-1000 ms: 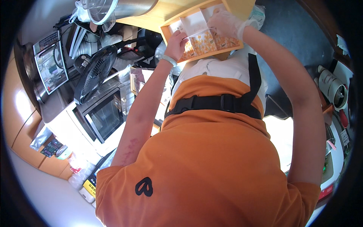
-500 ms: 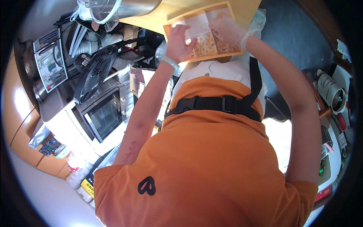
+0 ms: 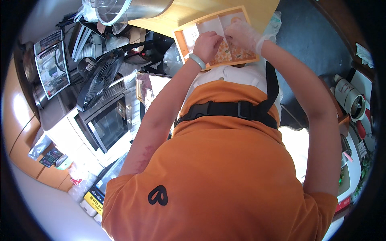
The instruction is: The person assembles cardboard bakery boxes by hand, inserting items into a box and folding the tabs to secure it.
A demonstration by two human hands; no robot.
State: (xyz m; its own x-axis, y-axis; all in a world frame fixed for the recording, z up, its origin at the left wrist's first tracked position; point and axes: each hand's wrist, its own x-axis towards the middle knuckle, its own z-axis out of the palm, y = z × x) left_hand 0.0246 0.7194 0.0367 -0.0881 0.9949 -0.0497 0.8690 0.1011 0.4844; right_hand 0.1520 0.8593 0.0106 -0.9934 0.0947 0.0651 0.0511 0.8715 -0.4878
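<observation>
Orange-rimmed box [image 3: 210, 26], with white dividers [image 3: 221, 26], is positioned at the near edge of the desk [image 3: 193, 10], in front of the waist. Left hand [image 3: 208, 46]: bare, fingers bunched over the middle of the box. Right hand [image 3: 242, 36]: clear-gloved, fingers curled toward the left fingertips; whether either hand grips anything cannot be told. Step in hand, as judged: two-handed fingertip work at the dividers. Next move calls for light fingertip pressure and a level box.

Black fan [image 3: 101, 79], glass-fronted oven [image 3: 108, 123] near it, silvery cylindrical vessel [image 3: 150, 8]
</observation>
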